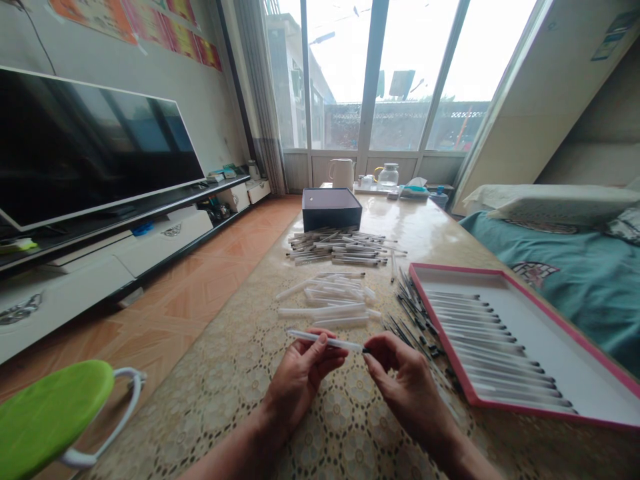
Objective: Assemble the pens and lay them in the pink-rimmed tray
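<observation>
My left hand (305,367) pinches a white pen (333,343) by its barrel, held roughly level above the tablecloth. At the pen's right end, the fingers of my right hand (400,373) close on its black tip. Just beyond my hands lie loose translucent pen barrels (335,300). Farther off is a heap of thin pen parts (340,247) with dark ends. Beside my right hand, black caps and slim dark refills (417,320) are scattered along a pink-rimmed tray (465,393). Inside that tray, several pens (500,347) with black ends lie in a row.
A dark open box (332,217) stands behind the heap. At the table's far end are a cream kettle (343,173), a glass jug (389,175) and a tissue pack (415,188). A green stool (55,413) stands left, a teal-covered bed (560,267) right.
</observation>
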### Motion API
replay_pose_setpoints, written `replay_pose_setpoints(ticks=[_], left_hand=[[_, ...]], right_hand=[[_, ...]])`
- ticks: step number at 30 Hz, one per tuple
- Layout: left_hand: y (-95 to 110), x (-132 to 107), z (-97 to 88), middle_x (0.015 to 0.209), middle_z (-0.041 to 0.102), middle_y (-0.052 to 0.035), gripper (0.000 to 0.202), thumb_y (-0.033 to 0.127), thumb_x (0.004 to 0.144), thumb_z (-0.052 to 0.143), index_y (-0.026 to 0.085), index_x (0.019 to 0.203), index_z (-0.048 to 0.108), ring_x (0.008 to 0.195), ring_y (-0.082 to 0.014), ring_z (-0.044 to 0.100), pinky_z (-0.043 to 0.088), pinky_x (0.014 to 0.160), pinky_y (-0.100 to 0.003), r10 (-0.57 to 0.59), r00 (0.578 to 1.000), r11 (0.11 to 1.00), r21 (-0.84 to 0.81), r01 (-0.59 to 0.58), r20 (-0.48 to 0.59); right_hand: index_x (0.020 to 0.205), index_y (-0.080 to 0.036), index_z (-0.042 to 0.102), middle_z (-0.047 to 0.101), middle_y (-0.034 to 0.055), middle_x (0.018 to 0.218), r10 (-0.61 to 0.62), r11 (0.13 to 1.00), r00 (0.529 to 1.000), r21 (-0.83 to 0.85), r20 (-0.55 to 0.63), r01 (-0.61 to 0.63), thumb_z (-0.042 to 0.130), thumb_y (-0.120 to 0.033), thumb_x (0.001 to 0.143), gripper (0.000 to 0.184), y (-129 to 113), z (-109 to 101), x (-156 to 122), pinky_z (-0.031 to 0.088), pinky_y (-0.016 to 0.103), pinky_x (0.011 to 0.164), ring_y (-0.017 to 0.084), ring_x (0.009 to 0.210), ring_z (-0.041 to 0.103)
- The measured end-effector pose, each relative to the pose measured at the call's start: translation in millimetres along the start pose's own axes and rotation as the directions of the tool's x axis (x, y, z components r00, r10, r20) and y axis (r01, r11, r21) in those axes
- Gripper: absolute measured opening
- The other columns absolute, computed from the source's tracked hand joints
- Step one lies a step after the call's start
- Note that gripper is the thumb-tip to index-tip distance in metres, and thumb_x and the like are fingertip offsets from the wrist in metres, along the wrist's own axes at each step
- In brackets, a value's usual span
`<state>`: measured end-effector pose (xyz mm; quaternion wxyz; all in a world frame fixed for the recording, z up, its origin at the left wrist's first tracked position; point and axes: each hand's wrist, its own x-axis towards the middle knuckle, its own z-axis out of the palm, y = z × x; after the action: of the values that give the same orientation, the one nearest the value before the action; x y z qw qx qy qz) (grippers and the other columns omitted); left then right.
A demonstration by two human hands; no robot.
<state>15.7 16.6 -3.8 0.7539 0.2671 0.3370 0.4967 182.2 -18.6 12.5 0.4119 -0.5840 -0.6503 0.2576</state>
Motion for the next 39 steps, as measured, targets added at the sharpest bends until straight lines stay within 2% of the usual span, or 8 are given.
replay_pose_setpoints(ticks=[14,22,26,29,36,39], left_hand=[[1,0,3.0,0.075,0.071,-0.0056,0.014,0.021,0.073,0.068,0.013,0.081,0.061,0.070,-0.0163,0.068,0.053,0.072,-0.029,0.001,1.000,1.000,0.026,0.000,-0.028],[0,0,1.7,0.077,0.071,-0.0060,0.015,0.023,0.072,0.068,0.013,0.081,0.061,0.071,-0.0166,0.067,0.053,0.074,-0.030,0.001,1.000,0.999,0.037,-0.001,-0.009],[0,0,0.6,0.077,0.070,-0.0047,0.014,0.022,0.072,0.068,0.013,0.081,0.062,0.071,-0.0159,0.067,0.052,0.074,-0.029,0.001,1.000,1.000,0.026,-0.001,0.017],[1,-2,0.0,0.078,0.071,-0.0057,0.013,0.022,0.073,0.067,0.013,0.081,0.062,0.073,-0.0163,0.067,0.052,0.076,-0.029,-0.002,0.999,1.000,0.027,0.001,0.051],[2,-3,1.9,0.077,0.071,-0.0082,0.015,0.023,0.072,0.069,0.012,0.081,0.062,0.071,-0.0170,0.068,0.052,0.070,-0.028,-0.027,0.996,0.998,0.055,0.023,0.081],[2,-1,1.5,0.076,0.071,-0.0070,0.015,0.023,0.072,0.069,0.012,0.080,0.062,0.071,-0.0160,0.067,0.052,0.071,-0.027,-0.021,0.998,0.999,0.041,0.018,0.059]], right_hand=[[0.076,-0.020,0.053,0.052,-0.0021,0.063,-0.015,0.997,1.000,-0.077,-0.007,0.015,0.050,-0.024,0.083,0.009,1,-1,-1,0.037,0.023,0.054,0.013,0.058,0.049],[0.076,-0.019,0.056,0.055,-0.0008,0.062,-0.034,0.999,0.999,-0.029,-0.014,0.033,0.051,-0.029,0.083,0.013,-1,0,-1,0.040,0.023,0.053,0.013,0.057,0.051],[0.079,-0.018,0.057,0.056,0.0001,0.064,-0.005,0.998,1.000,0.065,0.013,0.004,0.050,-0.033,0.085,0.018,3,2,-1,0.042,0.023,0.055,0.014,0.058,0.053],[0.079,-0.018,0.056,0.056,-0.0005,0.061,0.040,0.990,0.998,0.131,0.056,-0.047,0.045,-0.038,0.087,0.024,8,4,-3,0.041,0.022,0.052,0.013,0.054,0.054],[0.061,-0.019,0.045,0.045,-0.0026,0.052,-0.006,1.000,0.998,0.030,0.066,0.004,0.027,-0.042,0.093,0.043,16,9,-4,0.033,0.020,0.046,0.011,0.048,0.046],[0.072,-0.020,0.050,0.049,-0.0028,0.056,-0.006,1.000,0.994,0.026,0.107,0.003,0.031,-0.042,0.092,0.036,11,5,-5,0.035,0.020,0.049,0.011,0.051,0.048]])
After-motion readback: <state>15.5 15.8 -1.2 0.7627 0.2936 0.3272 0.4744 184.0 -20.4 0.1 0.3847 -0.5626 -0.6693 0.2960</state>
